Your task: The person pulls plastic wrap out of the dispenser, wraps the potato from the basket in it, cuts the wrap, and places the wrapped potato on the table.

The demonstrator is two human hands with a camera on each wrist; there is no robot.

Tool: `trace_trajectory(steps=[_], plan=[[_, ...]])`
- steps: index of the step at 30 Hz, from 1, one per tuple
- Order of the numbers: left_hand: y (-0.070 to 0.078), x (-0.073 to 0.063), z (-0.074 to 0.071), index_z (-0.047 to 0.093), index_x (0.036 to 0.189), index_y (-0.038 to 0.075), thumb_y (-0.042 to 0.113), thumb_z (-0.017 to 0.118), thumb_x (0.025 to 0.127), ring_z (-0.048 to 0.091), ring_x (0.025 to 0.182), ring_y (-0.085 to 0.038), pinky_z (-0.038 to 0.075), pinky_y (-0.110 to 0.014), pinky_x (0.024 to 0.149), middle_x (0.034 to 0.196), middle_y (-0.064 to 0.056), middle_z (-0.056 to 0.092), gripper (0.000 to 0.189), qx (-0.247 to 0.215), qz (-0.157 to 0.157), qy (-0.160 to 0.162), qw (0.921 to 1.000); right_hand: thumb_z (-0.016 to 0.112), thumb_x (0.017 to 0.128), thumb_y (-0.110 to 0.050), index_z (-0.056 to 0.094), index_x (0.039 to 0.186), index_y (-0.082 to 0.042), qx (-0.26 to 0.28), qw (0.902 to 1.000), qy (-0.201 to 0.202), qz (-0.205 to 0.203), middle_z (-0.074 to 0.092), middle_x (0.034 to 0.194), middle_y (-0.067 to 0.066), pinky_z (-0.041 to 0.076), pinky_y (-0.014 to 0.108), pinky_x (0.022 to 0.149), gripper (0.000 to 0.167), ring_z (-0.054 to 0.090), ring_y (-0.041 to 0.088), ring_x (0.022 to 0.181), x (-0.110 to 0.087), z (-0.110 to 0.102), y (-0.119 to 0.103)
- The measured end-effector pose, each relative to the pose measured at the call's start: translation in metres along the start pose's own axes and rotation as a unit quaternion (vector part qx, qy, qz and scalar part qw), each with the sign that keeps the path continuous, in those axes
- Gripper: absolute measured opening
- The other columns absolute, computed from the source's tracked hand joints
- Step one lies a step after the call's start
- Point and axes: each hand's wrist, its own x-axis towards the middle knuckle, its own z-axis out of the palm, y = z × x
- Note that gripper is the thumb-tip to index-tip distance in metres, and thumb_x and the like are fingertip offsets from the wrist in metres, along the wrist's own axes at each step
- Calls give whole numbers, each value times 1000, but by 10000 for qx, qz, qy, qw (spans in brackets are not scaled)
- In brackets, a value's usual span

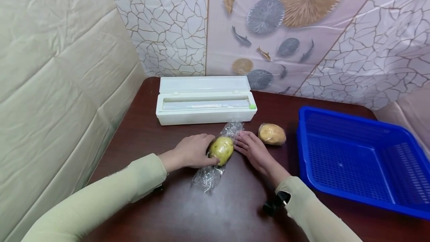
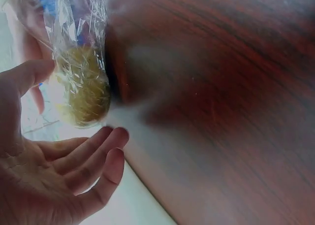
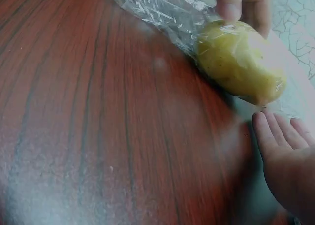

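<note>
A yellow potato (image 1: 223, 149) lies on the table in clear cling film (image 1: 207, 177), whose loose crumpled ends stick out toward the front and the back. My left hand (image 1: 195, 150) holds it from the left, thumb at the near side and fingers round the far side. On the other side, my right hand (image 1: 253, 151) has its fingers extended, with the fingertips beside the potato and the rear end of the film. The right wrist view shows the film stretched shiny over the potato (image 3: 236, 62). A second film-wrapped potato (image 1: 272, 134) rests just beyond the right hand.
Behind the hands stands a white cling film dispenser box (image 1: 206, 117), lid raised, with a roll inside and a green slider at its right end. A blue plastic basket (image 1: 352, 193) occupies the right side of the dark wooden table (image 1: 188, 216). Fabric-covered walls border the table.
</note>
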Motion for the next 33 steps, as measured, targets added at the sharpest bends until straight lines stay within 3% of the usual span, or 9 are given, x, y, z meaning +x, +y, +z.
trace_trajectory(steps=[3, 8, 14, 19, 27, 30, 33], plan=[[0, -5, -2, 56, 151, 8, 56, 78, 88, 68, 114, -29, 59, -47, 91, 133, -13, 66, 82, 1, 287, 295, 9992, 47, 115, -23, 43, 130, -5, 73, 9998, 143, 98, 59, 141, 25, 54, 34, 106, 24, 68, 14, 116, 0, 1, 2], [-3, -9, -2, 65, 143, 13, 45, 78, 94, 66, 101, -19, 59, -40, 83, 123, -6, 66, 59, 97, 1044, 601, 9927, 44, 117, -26, 39, 136, -5, 239, 9988, 290, 307, 48, 157, 32, 54, 34, 105, 29, 69, 14, 117, 1, 2, 3], [-8, -11, 3, 68, 141, 16, 35, 78, 97, 67, 108, -22, 59, -41, 85, 128, -9, 66, 49, 515, 1604, 724, 9831, 46, 116, -29, 38, 144, 0, 377, 9979, 332, 401, 60, 146, 23, 55, 31, 103, 41, 71, 11, 112, 4, 2, 3], [-9, -10, 6, 67, 144, 20, 34, 81, 95, 67, 104, -23, 59, -40, 81, 128, -10, 65, 53, 811, 1856, 858, 9755, 46, 116, -27, 39, 148, 1, 220, 9991, 252, 272, 61, 128, 8, 53, 30, 105, 43, 66, 11, 112, 9, 3, 0], [-11, -8, 7, 65, 148, 22, 34, 76, 100, 67, 103, -21, 59, -38, 82, 131, -9, 63, 50, 968, 1921, 807, 9733, 50, 114, -18, 41, 132, -12, 624, 9968, 502, -7, 54, 130, 5, 50, 29, 101, 21, 64, 11, 112, 16, 10, -4], [-12, -7, 7, 65, 148, 22, 34, 75, 101, 67, 102, -21, 59, -38, 82, 131, -9, 63, 50, 978, 1931, 802, 9730, 50, 113, -14, 40, 133, -11, 632, 9964, 527, -200, 56, 125, 1, 51, 29, 98, 23, 66, 10, 107, 16, 12, -8], [-11, -6, 7, 65, 148, 22, 34, 74, 101, 67, 102, -22, 59, -39, 82, 131, -10, 64, 50, 991, 1925, 797, 9730, 50, 113, -11, 38, 144, -6, 411, 9976, 462, -307, 61, 126, 3, 51, 29, 100, 34, 68, 10, 108, 16, 13, -11]])
